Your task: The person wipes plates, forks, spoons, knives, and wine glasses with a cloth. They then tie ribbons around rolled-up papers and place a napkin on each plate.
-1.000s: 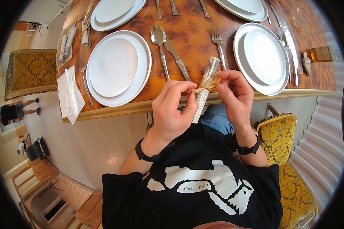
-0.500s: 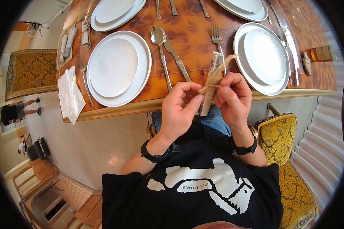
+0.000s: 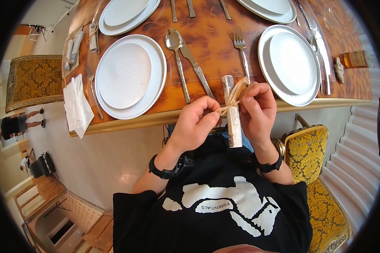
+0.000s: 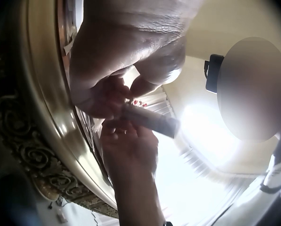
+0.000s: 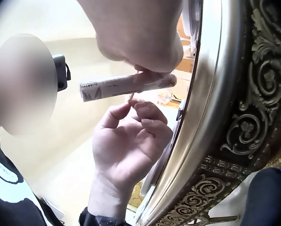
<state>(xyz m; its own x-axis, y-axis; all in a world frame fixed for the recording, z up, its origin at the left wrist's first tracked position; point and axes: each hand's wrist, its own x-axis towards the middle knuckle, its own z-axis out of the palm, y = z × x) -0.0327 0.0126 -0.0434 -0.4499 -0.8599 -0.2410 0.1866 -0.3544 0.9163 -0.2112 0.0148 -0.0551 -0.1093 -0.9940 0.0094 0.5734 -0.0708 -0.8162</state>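
Note:
A slim roll of newsprint-patterned paper (image 3: 234, 130) hangs between the two hands over the table's front edge, nearly upright in the head view. Round its middle runs a raffia tie (image 3: 232, 103) with a loop rising at the upper right. My left hand (image 3: 197, 125) pinches a raffia end between thumb and forefinger, left of the roll. On the other side, my right hand (image 3: 259, 111) pinches raffia close beside the roll, its other fingers curled. In the right wrist view the left hand (image 5: 131, 146) grips the thin strand next to the printed roll (image 5: 112, 88).
White stacked plates (image 3: 131, 109) stand left, others (image 3: 291, 99) right. A spoon (image 3: 179, 67), a knife (image 3: 196, 69) and a fork (image 3: 242, 52) lie between. Tied rolls (image 3: 76, 46) and a white napkin (image 3: 77, 105) lie at the left; a yellow patterned chair (image 3: 306, 152) stands right.
The roll has swung from leaning right to nearly upright, its lower end now closer to the body. The raffia loop has shifted, and the left hand has moved slightly right and toward the body.

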